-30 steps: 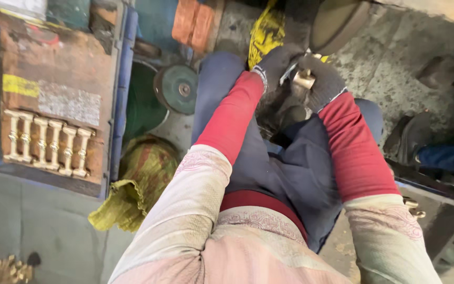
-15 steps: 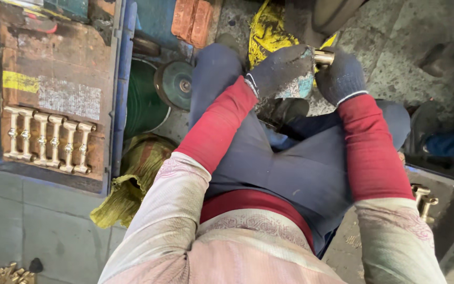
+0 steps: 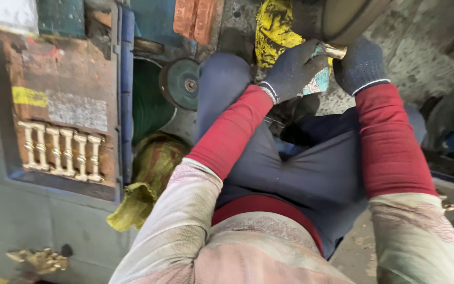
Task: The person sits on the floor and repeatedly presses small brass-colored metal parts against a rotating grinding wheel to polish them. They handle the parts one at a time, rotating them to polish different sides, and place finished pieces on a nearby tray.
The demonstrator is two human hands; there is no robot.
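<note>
A small brass fitting [image 3: 335, 51] sits at the top of the view, pinched between both gloved hands and pressed up against the rim of a large buffing wheel [image 3: 350, 18]. Only its shiny end shows between the gloves; the rest is hidden, so how much of its surface is already polished cannot be told. By the look of it, the piece is mid-polish rather than finished, since it is at the wheel and not set down.

The left hand [image 3: 292, 68], in a dark knit glove, is closed around the fitting from the left, with a bit of pale blue-green cloth or paper [image 3: 319, 81] tucked under its fingers. The right hand [image 3: 361, 63], in the same kind of glove, is curled tight on the fitting's other end. Neither hand has any gap to spare.

A yellow rag [image 3: 274, 26] hangs just left of the hands. Further left, a green abrasive disc [image 3: 182, 83] lies on the floor beside a blue-edged tray [image 3: 123, 79]. In that tray 5 pale turned brass pieces [image 3: 61, 151] lie side by side, seemingly already worked. More brass bits [image 3: 40, 259] lie at the lower left.
</note>
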